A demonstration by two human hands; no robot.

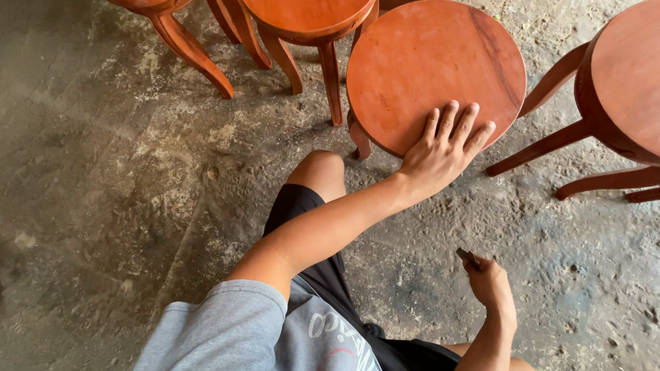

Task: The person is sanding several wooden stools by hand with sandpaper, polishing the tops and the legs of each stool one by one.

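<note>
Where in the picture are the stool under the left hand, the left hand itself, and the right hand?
stool [420, 55], head view, bare part of round seat top
left hand [441, 150], head view, back of the hand
right hand [488, 283], head view, back of the hand

Head camera looks steeply down (close) at floor [103, 196].

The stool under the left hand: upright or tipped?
Upright: the stool shows its round seat facing up, left hand flat on it.
</note>
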